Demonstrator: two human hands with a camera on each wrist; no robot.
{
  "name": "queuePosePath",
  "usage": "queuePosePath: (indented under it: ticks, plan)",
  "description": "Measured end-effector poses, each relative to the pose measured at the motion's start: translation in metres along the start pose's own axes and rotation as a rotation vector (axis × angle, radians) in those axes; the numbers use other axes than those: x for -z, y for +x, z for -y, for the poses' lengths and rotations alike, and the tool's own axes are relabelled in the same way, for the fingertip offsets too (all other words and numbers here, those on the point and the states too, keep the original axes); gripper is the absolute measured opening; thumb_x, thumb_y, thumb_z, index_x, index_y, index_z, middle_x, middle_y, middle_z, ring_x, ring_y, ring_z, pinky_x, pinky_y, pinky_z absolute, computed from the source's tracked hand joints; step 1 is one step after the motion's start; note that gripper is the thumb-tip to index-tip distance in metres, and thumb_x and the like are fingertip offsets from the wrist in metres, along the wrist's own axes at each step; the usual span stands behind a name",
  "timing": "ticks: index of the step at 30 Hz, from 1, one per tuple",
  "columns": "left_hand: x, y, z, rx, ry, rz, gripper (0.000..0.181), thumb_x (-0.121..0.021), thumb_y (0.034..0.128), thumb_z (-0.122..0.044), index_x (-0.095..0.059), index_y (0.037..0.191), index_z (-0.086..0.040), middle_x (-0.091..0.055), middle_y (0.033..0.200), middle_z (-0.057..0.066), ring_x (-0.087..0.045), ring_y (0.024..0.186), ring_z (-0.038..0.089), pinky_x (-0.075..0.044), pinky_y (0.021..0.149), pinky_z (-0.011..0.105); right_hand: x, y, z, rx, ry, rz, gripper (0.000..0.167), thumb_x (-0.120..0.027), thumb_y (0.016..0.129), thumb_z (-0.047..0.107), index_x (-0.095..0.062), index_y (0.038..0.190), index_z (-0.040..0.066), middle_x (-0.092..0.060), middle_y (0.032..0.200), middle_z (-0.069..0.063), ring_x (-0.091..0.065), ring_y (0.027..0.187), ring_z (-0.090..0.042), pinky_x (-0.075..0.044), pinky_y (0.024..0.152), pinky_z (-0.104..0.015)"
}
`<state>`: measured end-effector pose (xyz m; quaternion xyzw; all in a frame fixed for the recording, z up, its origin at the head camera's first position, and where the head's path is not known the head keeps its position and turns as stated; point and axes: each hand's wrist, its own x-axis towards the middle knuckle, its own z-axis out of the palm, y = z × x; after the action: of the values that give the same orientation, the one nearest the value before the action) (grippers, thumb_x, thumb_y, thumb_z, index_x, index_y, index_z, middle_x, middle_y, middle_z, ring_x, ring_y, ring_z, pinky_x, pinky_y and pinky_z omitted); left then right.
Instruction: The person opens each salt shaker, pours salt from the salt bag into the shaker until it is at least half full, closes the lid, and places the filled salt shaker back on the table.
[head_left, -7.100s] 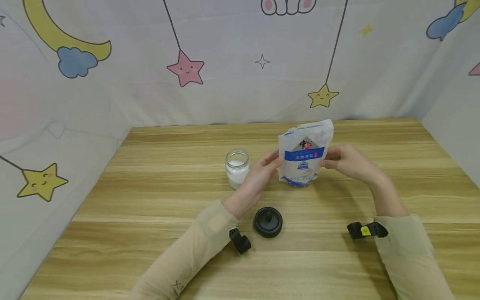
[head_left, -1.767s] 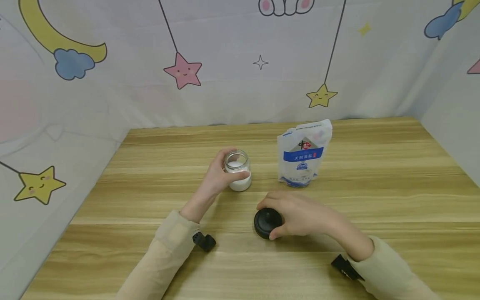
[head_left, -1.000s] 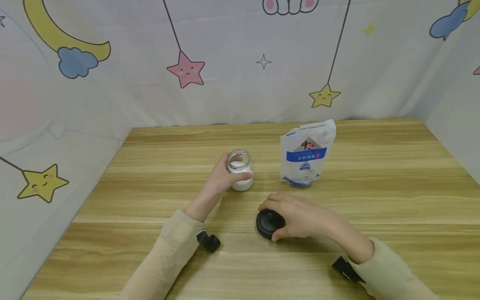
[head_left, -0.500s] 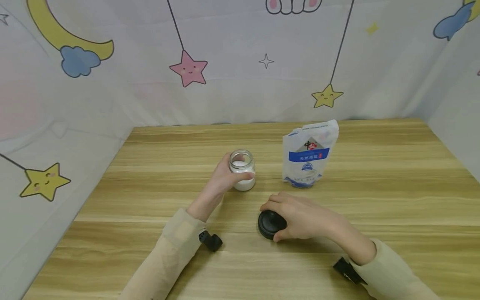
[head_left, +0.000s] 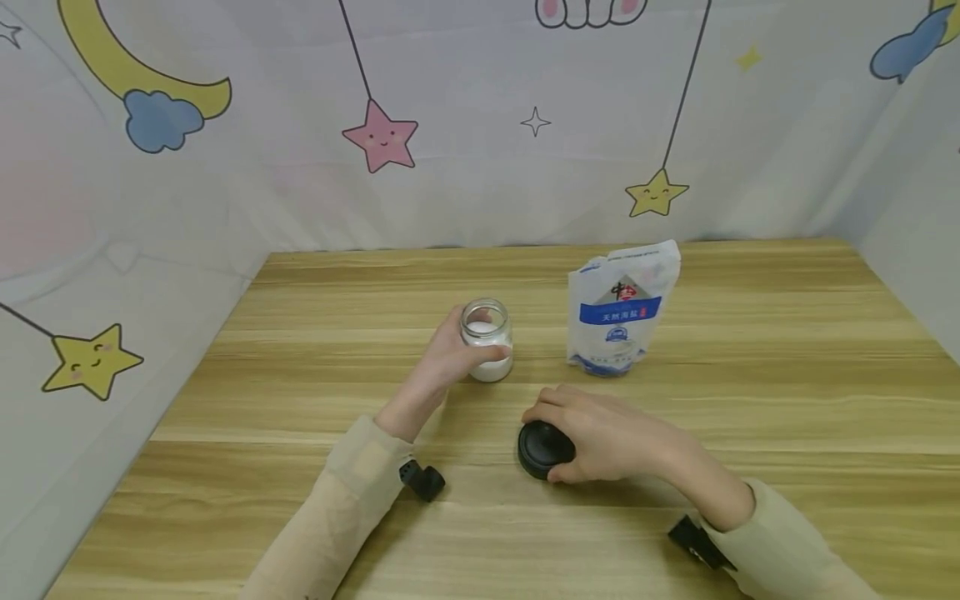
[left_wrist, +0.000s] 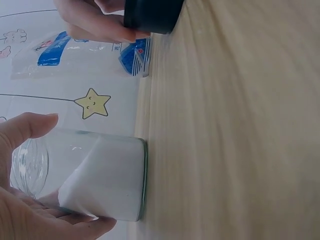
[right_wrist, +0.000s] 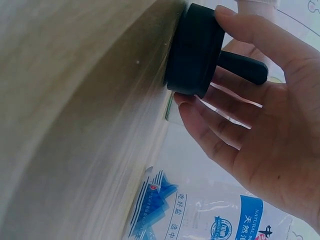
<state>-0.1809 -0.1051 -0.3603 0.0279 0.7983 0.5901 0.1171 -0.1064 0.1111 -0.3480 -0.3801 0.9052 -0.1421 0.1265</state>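
Note:
An uncapped glass jar (head_left: 491,372) stands upright on the wooden table, part filled with white granules whose surface slopes in the left wrist view. My left hand (head_left: 444,357) holds it from the left, thumb across the front and fingers behind. Nearer to me, my right hand (head_left: 603,435) grips a round black lid (head_left: 542,450) by its rim. The right wrist view shows the lid's knob (right_wrist: 245,67) pointing toward my palm. The lid's lower edge is at the tabletop; I cannot tell whether it touches. Behind the right hand stands a white and blue salt bag (head_left: 617,333).
The wooden table (head_left: 337,333) carries the jar, lid and bag. A pale curtain (head_left: 465,192) printed with stars and clouds hangs along its back edge. Both wrists wear small black cameras below beige sleeves (head_left: 360,467).
Seven seconds ago both hands held the salt bag. Since then the left hand has moved to the jar and the right to the lid. Over the last second the hands barely move.

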Motion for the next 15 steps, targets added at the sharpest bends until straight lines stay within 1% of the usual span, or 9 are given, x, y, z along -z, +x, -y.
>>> queuePosePath:
  ticks: [7,11,15]
  plan:
    - [0.0005,0.0013,0.0012,-0.007,0.035,-0.009,0.069,-0.077,0.0786,-0.013,-0.040,0.137,-0.007,-0.052,0.134,0.010,-0.050,0.124,0.029,-0.041,0.107,0.044,0.0009,0.0006,-0.0002,-0.001,-0.009,-0.028,0.058,-0.078,0.076,0.038,-0.059,0.126,0.016,-0.057,0.119,0.003,-0.054,0.105,-0.011,-0.052,0.090,-0.034]
    - [0.0008,0.0015,0.0013,-0.006,0.050,-0.013,0.067,-0.077,0.0780,-0.014,-0.042,0.135,-0.007,-0.053,0.132,0.010,-0.051,0.123,0.028,-0.042,0.105,0.043,0.0023,0.0003,-0.0011,0.001,0.006,-0.044,0.058,-0.079,0.076,0.037,-0.058,0.126,0.015,-0.056,0.119,0.003,-0.055,0.103,-0.010,-0.053,0.088,-0.033]
    - [0.0011,0.0023,0.0028,-0.008,0.051,-0.008,0.066,-0.077,0.0781,-0.014,-0.042,0.134,-0.006,-0.053,0.132,0.010,-0.051,0.122,0.028,-0.044,0.103,0.042,0.0049,-0.0002,-0.0030,0.023,0.010,-0.093,0.059,-0.080,0.076,0.035,-0.058,0.126,0.013,-0.054,0.119,0.003,-0.052,0.105,-0.011,-0.052,0.090,-0.032]
